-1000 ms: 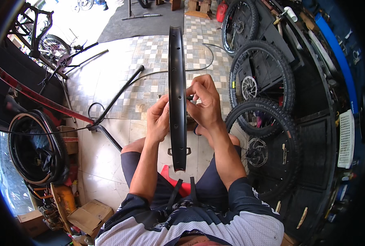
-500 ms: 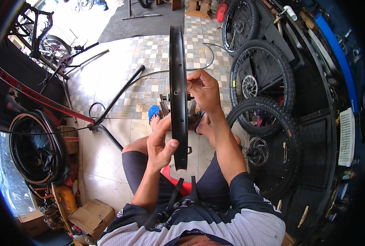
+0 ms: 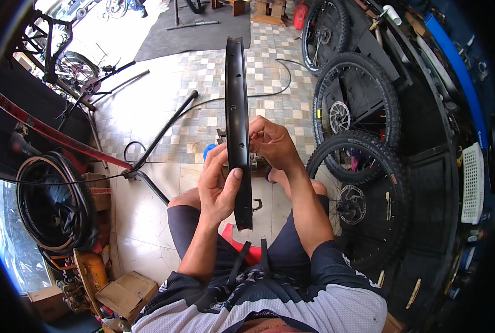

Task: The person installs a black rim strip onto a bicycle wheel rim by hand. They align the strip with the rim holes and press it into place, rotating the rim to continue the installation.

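Note:
A black bicycle rim (image 3: 235, 125) stands upright and edge-on before me, with holes along its bare, tyreless channel. My left hand (image 3: 217, 186) grips its near part, the thumb over the rim's edge and the fingers along the left side. Against the right side, my right hand (image 3: 276, 147) is closed in a pinch. What lies between its fingertips is too small or hidden to name. Metal parts of a support (image 3: 221, 135) show beside the rim, mostly covered by it and my hands.
Several tyred wheels with disc rotors (image 3: 340, 117) lean along the right against dark cabinets (image 3: 430, 188). Black tubing (image 3: 170, 125) and a cable cross the floor on the left. Tyres (image 3: 53, 202) and a cardboard box (image 3: 126, 294) stand at the near left. A red stool (image 3: 253, 255) is beneath me.
The rim has turned, so its holes sit at different places. My right hand has come down and nearer along it. My left hand has closed more around the rim.

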{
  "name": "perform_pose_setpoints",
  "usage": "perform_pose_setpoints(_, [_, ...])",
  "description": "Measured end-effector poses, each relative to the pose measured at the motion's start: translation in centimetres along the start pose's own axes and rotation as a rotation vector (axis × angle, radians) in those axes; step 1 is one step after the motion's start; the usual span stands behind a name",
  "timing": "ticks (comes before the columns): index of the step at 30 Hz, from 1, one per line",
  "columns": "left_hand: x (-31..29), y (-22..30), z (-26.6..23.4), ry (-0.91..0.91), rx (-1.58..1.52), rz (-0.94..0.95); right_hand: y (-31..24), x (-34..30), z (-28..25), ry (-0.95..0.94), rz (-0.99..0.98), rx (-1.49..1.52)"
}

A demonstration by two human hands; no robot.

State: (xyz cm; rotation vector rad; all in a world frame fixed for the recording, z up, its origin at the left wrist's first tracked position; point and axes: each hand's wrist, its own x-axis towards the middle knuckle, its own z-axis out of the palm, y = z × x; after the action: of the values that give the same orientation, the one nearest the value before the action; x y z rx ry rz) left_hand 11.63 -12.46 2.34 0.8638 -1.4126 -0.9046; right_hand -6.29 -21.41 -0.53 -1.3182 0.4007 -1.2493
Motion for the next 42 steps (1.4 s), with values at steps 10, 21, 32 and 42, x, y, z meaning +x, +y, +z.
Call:
perform_pose_setpoints(10, [0.2,-1.0,0.5,0.020,-0.267,-0.036,-1.2,0.4,0.7,0.041,0.073,-0.121])
perform_pose_setpoints(21, [4.3,-3.9,-0.6,-0.068,-0.260,-0.405,-2.3,1.5,3.9,0.376,-0.347,-0.909])
perform_pose_setpoints(32, [6.7,-6.8,-0.7,-0.116,-0.091,-0.136,-2.5,2.6,4.0,0.437,-0.400,-0.940])
perform_pose_setpoints(42, [7.2,-7.6,0.9,-0.018,-0.376,-0.173,-3.4,2.2,4.1,0.423,-0.379,-1.041])
